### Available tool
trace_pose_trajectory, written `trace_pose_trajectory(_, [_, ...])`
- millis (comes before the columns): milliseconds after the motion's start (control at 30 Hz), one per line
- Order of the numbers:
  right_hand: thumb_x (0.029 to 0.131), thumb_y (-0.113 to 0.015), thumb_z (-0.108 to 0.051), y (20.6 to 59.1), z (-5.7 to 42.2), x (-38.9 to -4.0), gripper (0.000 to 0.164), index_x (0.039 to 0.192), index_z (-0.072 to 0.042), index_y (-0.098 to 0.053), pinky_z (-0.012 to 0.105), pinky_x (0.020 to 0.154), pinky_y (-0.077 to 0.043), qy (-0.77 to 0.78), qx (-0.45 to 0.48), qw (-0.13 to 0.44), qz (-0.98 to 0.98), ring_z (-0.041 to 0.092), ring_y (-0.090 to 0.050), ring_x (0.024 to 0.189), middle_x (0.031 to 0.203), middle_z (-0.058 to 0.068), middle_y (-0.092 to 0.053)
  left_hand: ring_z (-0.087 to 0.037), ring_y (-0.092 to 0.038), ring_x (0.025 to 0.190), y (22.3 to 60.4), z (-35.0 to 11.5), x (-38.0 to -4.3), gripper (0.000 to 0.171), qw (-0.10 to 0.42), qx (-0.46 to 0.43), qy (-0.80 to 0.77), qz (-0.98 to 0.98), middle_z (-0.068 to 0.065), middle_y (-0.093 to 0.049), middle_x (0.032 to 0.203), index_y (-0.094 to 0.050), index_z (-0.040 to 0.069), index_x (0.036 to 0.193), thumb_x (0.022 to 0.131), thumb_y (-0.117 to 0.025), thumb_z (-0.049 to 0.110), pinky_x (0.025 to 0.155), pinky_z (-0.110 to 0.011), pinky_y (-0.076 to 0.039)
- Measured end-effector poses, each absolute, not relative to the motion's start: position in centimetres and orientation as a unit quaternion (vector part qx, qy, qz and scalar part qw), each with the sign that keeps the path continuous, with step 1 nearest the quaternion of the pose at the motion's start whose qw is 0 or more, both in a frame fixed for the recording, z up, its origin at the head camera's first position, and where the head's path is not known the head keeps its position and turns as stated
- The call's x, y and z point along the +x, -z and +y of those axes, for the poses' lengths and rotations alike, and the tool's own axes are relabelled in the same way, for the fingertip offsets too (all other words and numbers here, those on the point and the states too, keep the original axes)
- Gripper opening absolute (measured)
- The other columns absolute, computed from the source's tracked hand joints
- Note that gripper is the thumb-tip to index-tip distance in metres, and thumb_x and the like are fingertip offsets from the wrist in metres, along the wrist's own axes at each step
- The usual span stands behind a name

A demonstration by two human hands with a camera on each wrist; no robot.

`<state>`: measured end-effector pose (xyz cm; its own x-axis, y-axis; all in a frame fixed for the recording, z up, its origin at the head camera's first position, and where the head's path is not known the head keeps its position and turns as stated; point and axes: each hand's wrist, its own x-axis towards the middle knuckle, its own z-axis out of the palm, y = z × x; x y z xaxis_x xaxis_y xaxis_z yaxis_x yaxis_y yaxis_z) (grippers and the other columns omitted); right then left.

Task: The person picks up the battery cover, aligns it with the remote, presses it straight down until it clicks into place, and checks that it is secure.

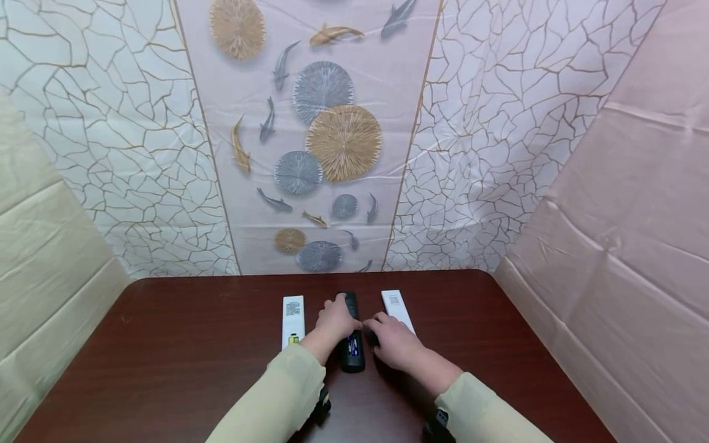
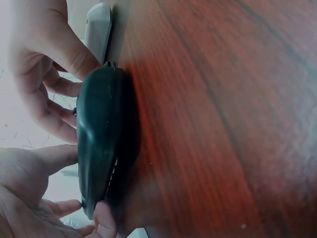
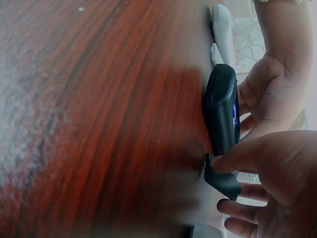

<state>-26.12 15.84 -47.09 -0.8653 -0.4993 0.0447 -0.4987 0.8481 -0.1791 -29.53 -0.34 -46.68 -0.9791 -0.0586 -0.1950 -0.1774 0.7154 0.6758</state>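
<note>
A black remote control (image 1: 352, 364) lies lengthwise on the table, with a blue patch, like batteries in an uncovered compartment, on its upper side. My left hand (image 1: 335, 319) reaches over its far half, thumb on one edge and fingers on the other. Just to the right, my right hand (image 1: 396, 342) pinches a small dark piece (image 3: 221, 182) that looks like a battery cover, between thumb and fingers. That piece is close beside the remote in the right wrist view. In the left wrist view, the remote's dark side hides part of the fingers.
Left of the black remote lies a white remote (image 1: 293, 317), with a printed code and a yellow-green patch. Another white remote (image 1: 396, 306) lies right, partly behind the right hand. The brown table (image 1: 166, 357) ends at patterned cloth walls (image 1: 460, 203).
</note>
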Motion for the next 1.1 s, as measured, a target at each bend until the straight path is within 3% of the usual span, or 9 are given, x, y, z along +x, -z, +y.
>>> trace_pose_trajectory(333, [0.086,-0.071,-0.005,47.4,15.5,-26.0,0.064,0.146,-0.005,-0.047,0.036,0.076,-0.054,0.158,-0.225,0.025,0.961,0.024,-0.062,0.105,0.133,0.014,-0.05,-0.039,-0.054,0.108,47.4,-0.4,-29.8,0.085,0.072,-0.077,-0.409,0.907,-0.024,-0.048,0.125,-0.04,0.013,0.148,0.078,-0.086,0.03,0.083,-0.052,-0.052])
trace_pose_trajectory(467, [0.087,-0.07,-0.005,47.5,15.4,-25.9,0.062,0.145,-0.005,-0.048,0.032,0.068,-0.052,0.162,-0.22,0.02,0.962,0.021,-0.062,0.095,0.132,0.014,-0.05,-0.035,-0.059,0.1,47.6,-0.7,-29.9,0.08,0.071,-0.086,-0.425,0.899,-0.024,-0.047,0.126,-0.041,0.015,0.148,0.081,-0.084,0.029,0.08,-0.05,-0.053])
trace_pose_trajectory(567, [0.088,-0.07,-0.005,47.5,15.3,-25.8,0.059,0.143,-0.004,-0.05,0.03,0.066,-0.051,0.161,-0.214,0.013,0.963,0.02,-0.063,0.093,0.132,0.014,-0.051,-0.035,-0.059,0.103,47.7,-0.8,-30.0,0.077,0.071,-0.092,-0.438,0.891,-0.024,-0.047,0.13,-0.04,0.014,0.149,0.085,-0.08,0.028,0.083,-0.051,-0.053])
trace_pose_trajectory(833, [0.09,-0.068,-0.004,47.5,15.1,-25.7,0.05,0.138,-0.004,-0.055,0.033,0.071,-0.053,0.186,-0.21,0.002,0.96,0.021,-0.063,0.097,0.132,0.014,-0.049,-0.034,-0.058,0.117,47.7,-1.3,-30.4,0.072,0.063,-0.1,-0.461,0.879,-0.021,-0.054,0.137,-0.037,0.004,0.149,0.09,-0.074,0.023,0.092,-0.049,-0.051])
trace_pose_trajectory(1100, [0.09,-0.069,-0.006,47.6,15.2,-25.7,0.041,0.129,-0.014,-0.061,0.04,0.086,-0.054,0.183,-0.22,-0.011,0.958,0.022,-0.062,0.108,0.12,0.009,-0.061,-0.028,-0.064,0.098,47.4,-1.6,-30.4,0.067,0.082,-0.098,-0.481,0.868,-0.02,-0.058,0.131,-0.04,0.002,0.146,0.091,-0.073,0.019,0.069,-0.039,-0.056])
